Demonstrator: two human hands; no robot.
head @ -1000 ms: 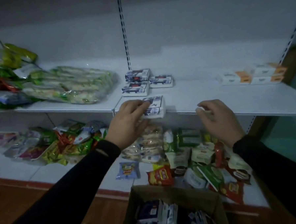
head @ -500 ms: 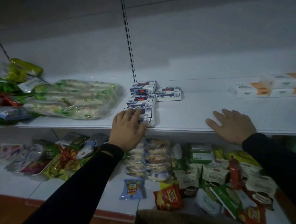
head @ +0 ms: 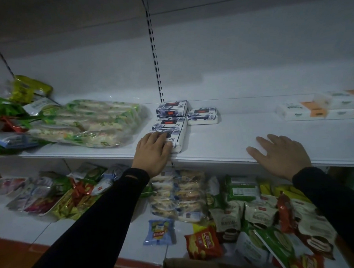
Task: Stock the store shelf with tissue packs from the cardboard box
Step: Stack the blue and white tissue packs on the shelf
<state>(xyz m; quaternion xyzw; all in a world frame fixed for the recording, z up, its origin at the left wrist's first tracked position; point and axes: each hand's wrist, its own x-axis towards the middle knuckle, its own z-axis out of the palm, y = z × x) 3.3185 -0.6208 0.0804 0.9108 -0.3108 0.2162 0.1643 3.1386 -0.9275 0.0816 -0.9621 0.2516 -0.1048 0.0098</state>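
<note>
A blue-and-white tissue pack (head: 177,139) lies at the front edge of the white middle shelf (head: 224,149). My left hand (head: 153,153) rests on it with fingers stretched over its top. Behind it sit three more blue-and-white tissue packs (head: 172,113), two in a line and one (head: 202,116) to their right. My right hand (head: 282,156) lies flat on the shelf edge, fingers spread, holding nothing. Only the dark top rim of the cardboard box (head: 199,266) shows at the bottom.
Clear bags of green-printed snacks (head: 85,122) fill the shelf's left part. White and orange tissue packs (head: 322,108) sit at the far right. The lower shelf (head: 23,224) holds several snack packets. A slotted upright (head: 154,53) runs up the back wall.
My left hand set the tissue pack down on the shelf and pushed it in behind the edge. My right hand went from curled at the edge to flat on the shelf. The view rose.
</note>
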